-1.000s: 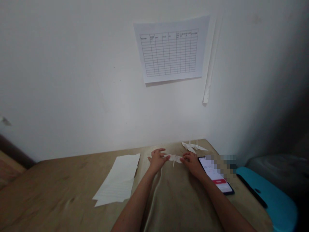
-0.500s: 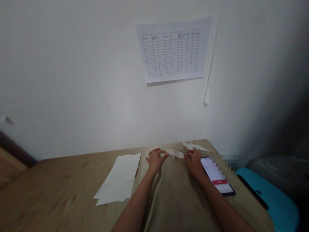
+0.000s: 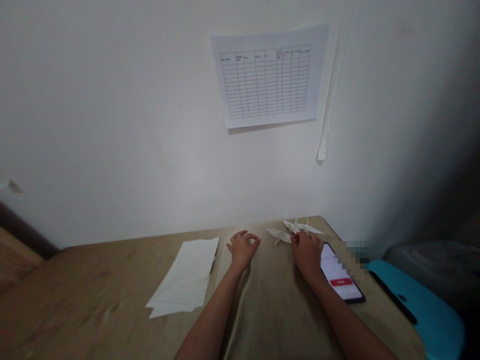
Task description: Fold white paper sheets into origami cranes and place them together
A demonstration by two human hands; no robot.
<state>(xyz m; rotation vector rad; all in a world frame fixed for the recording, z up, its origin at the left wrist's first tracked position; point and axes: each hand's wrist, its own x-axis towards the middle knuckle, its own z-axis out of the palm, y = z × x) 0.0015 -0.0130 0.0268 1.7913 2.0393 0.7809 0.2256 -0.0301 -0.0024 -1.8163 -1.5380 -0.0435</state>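
Note:
My right hand (image 3: 307,251) has its thumb and fingertips closed on the right end of a white folded paper figure (image 3: 278,234), which looks like a paper crane with pointed ends. The crane lies low over the tabletop. Just behind the right fingers is a second white paper crane (image 3: 300,226), with thin points standing up. My left hand (image 3: 243,248) rests near the back edge of the table, apart from both cranes. Its thumb and index tips meet in a loop with nothing visible between them, and the other fingers are loosely bent.
White paper sheets (image 3: 187,277) lie stacked left of my left forearm. A phone (image 3: 343,290) with a lit screen sits beside my right wrist. The brown cloth-covered table (image 3: 93,290) meets a wall carrying a printed chart (image 3: 268,80). A turquoise object (image 3: 423,305) stands off the right edge.
My left hand has let go of the first crane's left end. My right hand has shifted right with that crane, bringing it closer to the second one.

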